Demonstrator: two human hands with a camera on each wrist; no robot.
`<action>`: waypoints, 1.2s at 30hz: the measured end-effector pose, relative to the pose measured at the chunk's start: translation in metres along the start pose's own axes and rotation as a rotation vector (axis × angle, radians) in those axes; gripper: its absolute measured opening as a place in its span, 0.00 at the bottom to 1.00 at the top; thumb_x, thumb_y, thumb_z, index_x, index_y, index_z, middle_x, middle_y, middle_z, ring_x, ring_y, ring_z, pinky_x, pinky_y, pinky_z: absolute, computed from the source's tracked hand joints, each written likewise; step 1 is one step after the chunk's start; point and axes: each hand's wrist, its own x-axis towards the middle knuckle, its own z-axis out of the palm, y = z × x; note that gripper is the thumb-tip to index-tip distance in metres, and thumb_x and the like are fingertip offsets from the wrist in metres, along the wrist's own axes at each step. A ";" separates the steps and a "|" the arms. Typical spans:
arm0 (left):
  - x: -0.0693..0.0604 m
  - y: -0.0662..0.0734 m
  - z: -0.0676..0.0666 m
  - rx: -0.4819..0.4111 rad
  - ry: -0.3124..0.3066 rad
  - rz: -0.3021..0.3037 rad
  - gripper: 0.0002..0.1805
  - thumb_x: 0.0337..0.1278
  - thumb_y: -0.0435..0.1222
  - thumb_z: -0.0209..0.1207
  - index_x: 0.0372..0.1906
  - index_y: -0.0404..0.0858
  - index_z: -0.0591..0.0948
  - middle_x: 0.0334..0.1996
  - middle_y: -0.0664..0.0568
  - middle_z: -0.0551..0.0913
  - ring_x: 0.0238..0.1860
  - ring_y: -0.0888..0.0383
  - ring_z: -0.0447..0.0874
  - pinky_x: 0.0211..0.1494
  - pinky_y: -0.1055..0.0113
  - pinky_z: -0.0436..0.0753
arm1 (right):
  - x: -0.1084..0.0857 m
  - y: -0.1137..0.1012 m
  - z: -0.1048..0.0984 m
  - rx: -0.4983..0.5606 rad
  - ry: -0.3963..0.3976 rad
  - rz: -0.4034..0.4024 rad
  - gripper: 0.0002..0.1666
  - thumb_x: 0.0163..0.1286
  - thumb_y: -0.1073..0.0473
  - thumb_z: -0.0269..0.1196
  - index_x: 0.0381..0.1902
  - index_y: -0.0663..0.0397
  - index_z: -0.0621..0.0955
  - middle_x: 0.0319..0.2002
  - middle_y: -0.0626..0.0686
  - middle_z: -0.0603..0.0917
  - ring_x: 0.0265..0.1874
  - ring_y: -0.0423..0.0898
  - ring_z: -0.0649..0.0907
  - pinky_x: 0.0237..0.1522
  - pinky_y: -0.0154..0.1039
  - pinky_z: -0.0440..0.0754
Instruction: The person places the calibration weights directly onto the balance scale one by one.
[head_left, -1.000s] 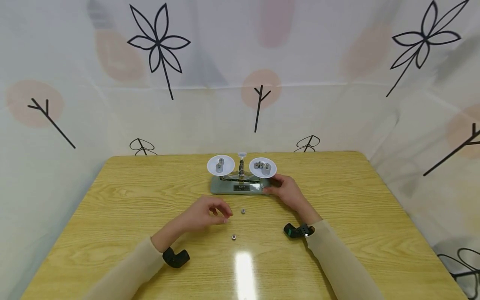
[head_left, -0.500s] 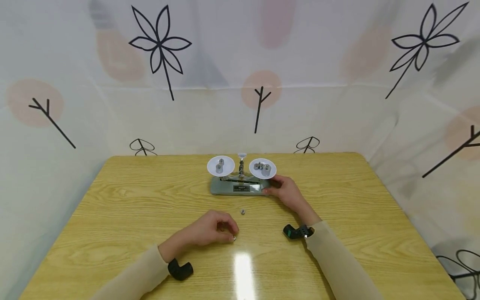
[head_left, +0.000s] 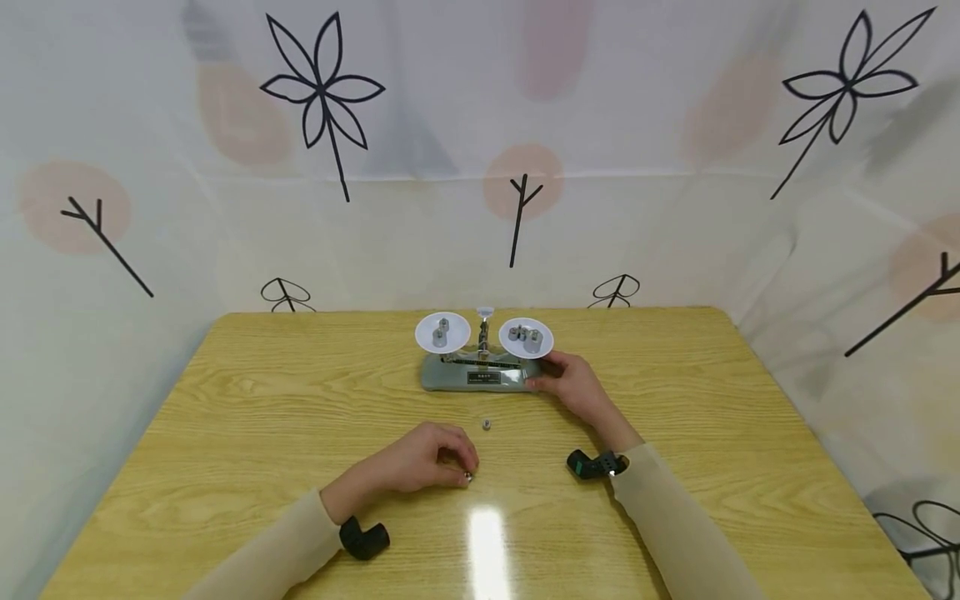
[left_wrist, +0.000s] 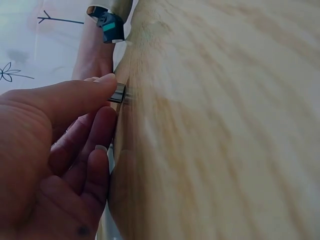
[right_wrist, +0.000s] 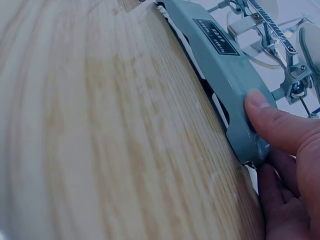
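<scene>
My left hand (head_left: 423, 458) is low over the table's middle, its thumb and fingertips pinching a small metal weight (left_wrist: 118, 93) at the tabletop. Whether that weight touches the wood is hard to tell. Farther back stands a grey-green balance scale (head_left: 448, 377) with two white pans. My right hand (head_left: 577, 387) grips the right end of its base, thumb on the front and fingers around the end, as the right wrist view shows. Two metal weights sit in the left pan (head_left: 459, 335), and several in the right pan (head_left: 516, 348).
Another small weight (head_left: 487, 424) lies on the wooden table (head_left: 300, 375) between the scale and my left hand. A patterned cloth (head_left: 420, 242) hangs behind the table. Each wrist wears a black device, such as the one on the left wrist (head_left: 364, 539).
My left hand came down and toward the near side, to the nearer weight, and pinched it. The right hand stays on the scale's base.
</scene>
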 end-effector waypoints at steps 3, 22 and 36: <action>0.001 -0.001 0.000 0.010 -0.002 -0.002 0.04 0.57 0.30 0.69 0.37 0.38 0.87 0.43 0.50 0.84 0.46 0.58 0.82 0.52 0.63 0.82 | 0.000 -0.002 0.000 0.001 -0.001 0.003 0.35 0.59 0.61 0.75 0.64 0.63 0.77 0.63 0.62 0.77 0.66 0.57 0.73 0.67 0.54 0.69; 0.002 0.001 -0.002 0.020 -0.018 -0.020 0.02 0.59 0.31 0.68 0.35 0.40 0.86 0.41 0.59 0.83 0.44 0.65 0.81 0.48 0.67 0.82 | 0.001 0.000 0.000 0.015 -0.002 -0.019 0.36 0.59 0.62 0.75 0.65 0.63 0.77 0.64 0.62 0.77 0.65 0.57 0.74 0.65 0.54 0.71; 0.001 0.002 -0.003 -0.013 0.044 -0.021 0.04 0.60 0.30 0.67 0.36 0.43 0.86 0.38 0.57 0.84 0.40 0.62 0.82 0.47 0.66 0.83 | 0.001 -0.001 0.000 -0.007 0.008 -0.011 0.35 0.58 0.63 0.75 0.63 0.63 0.78 0.63 0.62 0.78 0.65 0.56 0.74 0.66 0.52 0.70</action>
